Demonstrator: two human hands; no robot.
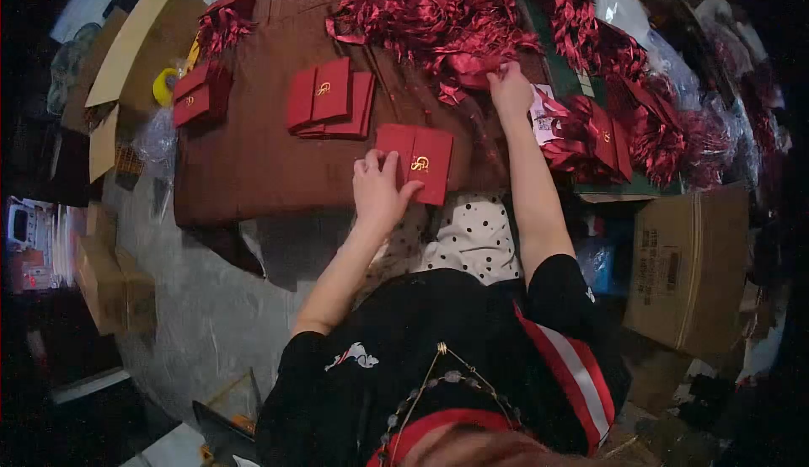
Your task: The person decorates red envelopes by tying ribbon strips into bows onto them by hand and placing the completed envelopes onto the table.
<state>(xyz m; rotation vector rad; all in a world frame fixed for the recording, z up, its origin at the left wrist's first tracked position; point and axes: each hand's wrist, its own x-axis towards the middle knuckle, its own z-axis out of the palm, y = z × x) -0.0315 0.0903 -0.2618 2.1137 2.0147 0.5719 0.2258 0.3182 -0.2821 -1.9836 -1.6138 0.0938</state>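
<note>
My left hand (379,187) grips a red pouch (434,151) at the near edge of the brown cloth-covered table. Its thumb lies across the pouch's lower part, beside a gold emblem, and its fingers bend over the left side. My right hand (511,92) reaches farther out, its fingers pinched on a red ribbon (476,64) at the near right edge of a big heap of ribbons (430,8). How much of the ribbon lies between the fingertips is hard to see. Left of the held pouch lies a small stack of similar red pouches (330,96).
Another pouch stack (200,95) sits at the table's left side. Ribboned pouches (602,134) lie on the right over a green surface. A yellow tape roll (165,86) is by an open carton (135,46). A cardboard box (687,269) stands at right.
</note>
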